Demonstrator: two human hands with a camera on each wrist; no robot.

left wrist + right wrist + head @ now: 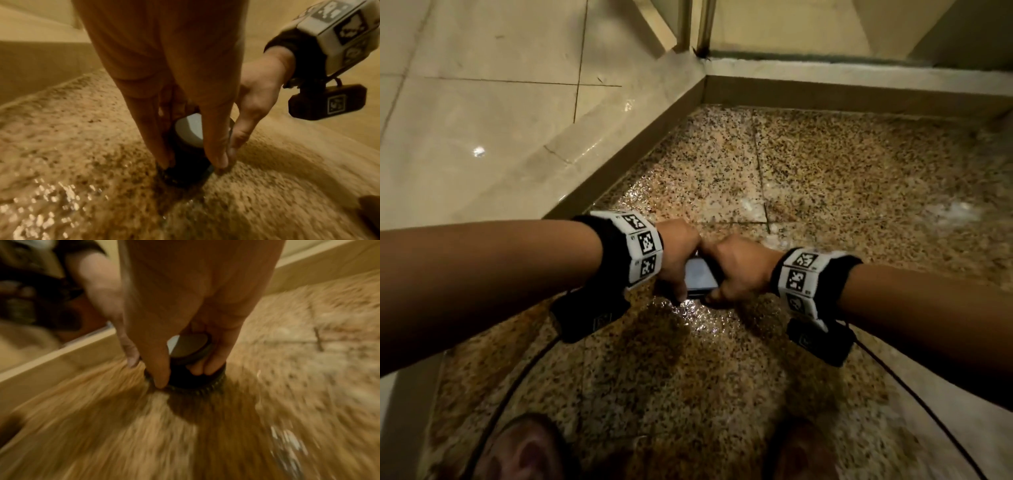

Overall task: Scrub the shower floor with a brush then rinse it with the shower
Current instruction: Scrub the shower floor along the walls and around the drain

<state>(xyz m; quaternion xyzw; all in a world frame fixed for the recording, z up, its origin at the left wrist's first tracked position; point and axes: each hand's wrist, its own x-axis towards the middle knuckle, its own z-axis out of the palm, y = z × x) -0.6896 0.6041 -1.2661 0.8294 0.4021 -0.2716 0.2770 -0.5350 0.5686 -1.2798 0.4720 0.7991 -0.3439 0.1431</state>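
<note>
Head view: both hands meet in the middle, low over the wet, speckled shower floor [825,164]. The left hand [678,253] and the right hand [739,270] each curl around the brush [700,277], one on each side. The brush has a pale grey top and sits on the floor between them. A raised beige curb [599,137] runs along the left and far sides. Two feet [530,448] show at the near edge. Each wrist wears a black band with a white tag strip [642,250].

Left wrist view: the left hand's fingers [216,142] point down and press against the dark brush [189,165]. The right hand [259,97] grips it from the right side. The floor shines with water near the left.

Right wrist view: this picture is blurry. The right hand's fingers [158,366] wrap the round black brush [191,379], and its bristles touch the floor. The left hand [115,305] holds it from the left.
</note>
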